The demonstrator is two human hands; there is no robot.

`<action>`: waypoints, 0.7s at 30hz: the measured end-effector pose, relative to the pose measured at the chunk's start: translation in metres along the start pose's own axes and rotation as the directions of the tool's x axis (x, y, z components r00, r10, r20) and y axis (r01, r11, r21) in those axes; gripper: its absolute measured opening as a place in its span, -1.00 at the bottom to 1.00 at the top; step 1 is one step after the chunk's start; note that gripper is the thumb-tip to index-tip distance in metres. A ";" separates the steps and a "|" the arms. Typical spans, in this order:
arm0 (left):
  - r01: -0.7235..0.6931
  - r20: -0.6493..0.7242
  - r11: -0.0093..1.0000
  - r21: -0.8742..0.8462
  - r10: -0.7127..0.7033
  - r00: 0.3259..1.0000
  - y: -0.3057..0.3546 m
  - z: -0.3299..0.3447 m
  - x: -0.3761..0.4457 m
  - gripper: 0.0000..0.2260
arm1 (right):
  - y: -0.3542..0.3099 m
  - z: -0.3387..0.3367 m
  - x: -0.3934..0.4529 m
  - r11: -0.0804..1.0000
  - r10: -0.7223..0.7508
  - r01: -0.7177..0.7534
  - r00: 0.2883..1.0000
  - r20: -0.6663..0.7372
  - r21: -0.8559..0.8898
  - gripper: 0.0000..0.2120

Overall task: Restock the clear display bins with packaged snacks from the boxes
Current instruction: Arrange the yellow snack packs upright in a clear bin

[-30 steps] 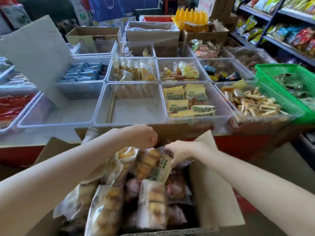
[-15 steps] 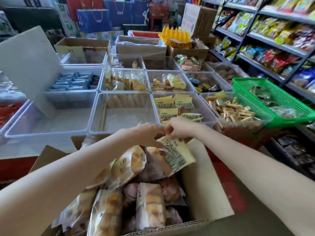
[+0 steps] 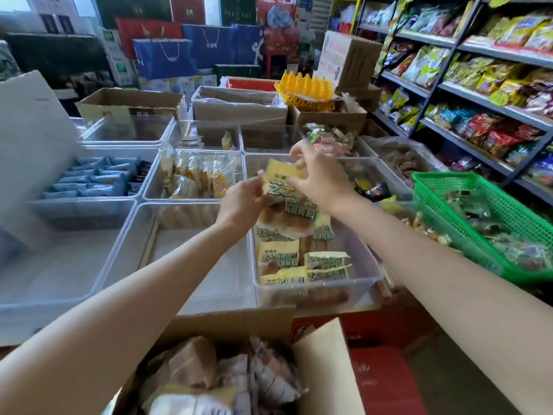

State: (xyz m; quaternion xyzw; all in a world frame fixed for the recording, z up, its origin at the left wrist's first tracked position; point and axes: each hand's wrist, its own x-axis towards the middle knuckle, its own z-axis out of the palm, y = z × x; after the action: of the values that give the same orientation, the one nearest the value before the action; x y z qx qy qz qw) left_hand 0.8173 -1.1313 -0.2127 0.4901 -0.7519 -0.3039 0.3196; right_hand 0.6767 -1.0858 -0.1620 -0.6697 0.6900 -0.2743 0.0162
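- Yellow-labelled snack packet point(image 3: 285, 187): both your hands have it, held in the air above the far end of the clear bin point(image 3: 363, 275) that already holds matching packets.
- Handling, judging by looks: light, soft film wrap, a squashy cake or bread inside. Slick plastic, so pinch the sealed edges, don't squeeze the middle.
- Left hand point(image 3: 244, 200): fingers curled, pinching the packet's left edge, just left of the bin's left wall.
- Right hand point(image 3: 318, 178): over the bin's far end, fingers bent onto the packet's top right part, thumb hidden. Motion blur, exact grip hard to read.
- Both forearms stretched forward, reaching out over the open cardboard box point(image 3: 326, 366) of wrapped snacks, which sits on the near side of the bin.
- The green basket point(image 3: 472, 226) is just right of the bin, a bare clear bin point(image 3: 179, 253) directly left.
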 end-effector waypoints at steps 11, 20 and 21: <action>0.050 -0.119 0.995 -0.081 -0.059 0.991 -0.058 0.066 0.115 -0.85 | 0.134 0.083 0.109 0.862 0.229 -0.345 0.918 0.323 0.370 -0.75; 0.000 0.029 0.982 0.188 -0.005 1.000 -0.100 0.107 0.107 -0.86 | 0.161 0.120 0.122 0.907 0.349 -0.353 0.935 0.059 0.228 -0.78; -0.049 0.085 0.960 0.275 0.027 0.996 -0.104 0.111 0.104 -0.85 | 0.162 0.116 0.124 0.886 0.377 -0.377 0.925 0.055 0.270 -0.79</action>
State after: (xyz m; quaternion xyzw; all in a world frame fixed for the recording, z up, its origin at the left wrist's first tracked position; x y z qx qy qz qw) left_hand 0.7542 -1.2468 -0.3415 0.5027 -0.8085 -0.2089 0.2233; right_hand 0.5605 -1.2501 -0.2824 -0.5143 0.7617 -0.3591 0.1624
